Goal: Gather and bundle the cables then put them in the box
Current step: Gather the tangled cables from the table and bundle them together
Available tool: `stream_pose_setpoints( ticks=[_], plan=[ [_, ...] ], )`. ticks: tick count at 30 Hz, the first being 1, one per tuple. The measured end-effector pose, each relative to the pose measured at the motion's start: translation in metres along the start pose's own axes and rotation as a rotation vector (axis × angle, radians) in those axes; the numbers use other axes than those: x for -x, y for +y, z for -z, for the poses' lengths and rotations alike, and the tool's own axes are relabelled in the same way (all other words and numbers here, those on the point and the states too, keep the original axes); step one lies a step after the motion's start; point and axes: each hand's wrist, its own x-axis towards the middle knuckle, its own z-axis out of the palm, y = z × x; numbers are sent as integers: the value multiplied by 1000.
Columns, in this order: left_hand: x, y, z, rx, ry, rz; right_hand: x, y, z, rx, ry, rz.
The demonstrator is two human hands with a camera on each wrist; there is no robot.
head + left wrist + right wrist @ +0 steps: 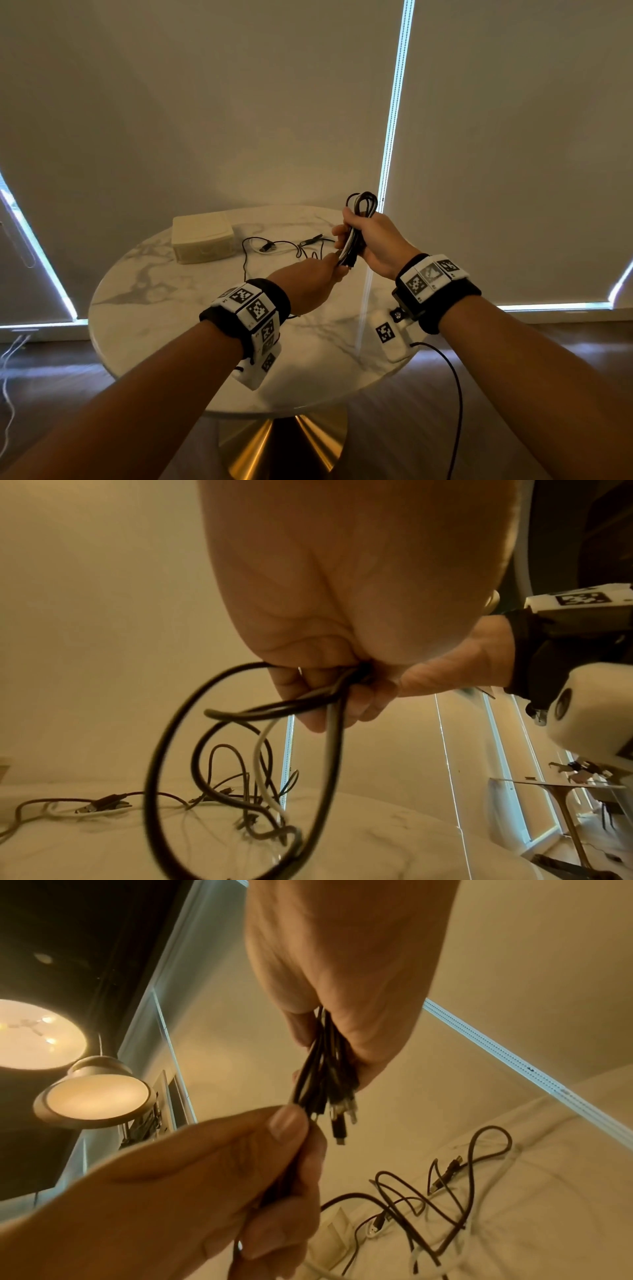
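Note:
My right hand (363,240) grips a folded bundle of black and white cables (359,205) upright above the table, loops sticking out over the fist. In the right wrist view the bundle (325,1069) hangs out below the fist with plug ends showing. My left hand (322,274) pinches the strands just under the bundle; the left thumb (287,1123) presses them. More loose cables (274,246) lie on the marble, trailing up to the hands (240,791). A cream box (202,236) with its lid on sits at the table's far left.
The round marble table (171,325) stands on a gold pedestal (284,442). Blinds close off the back, with a beaded cord (394,102) hanging behind the hands. A black lead (452,394) runs from my right wrist unit off the table edge.

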Motion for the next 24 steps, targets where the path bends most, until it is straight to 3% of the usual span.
stream_pose_setpoints(
  ticks=[4,14,24],
  plan=[
    [1,-7,-4,16,18,7,6,0,-2,-83,18,28],
    [2,-6,-4,54,14,-49,1,-8,-11,-622,144,-5],
    [2,-15,-4,112,44,-38,-5,-10,-10,-801,231,197]
  ],
)
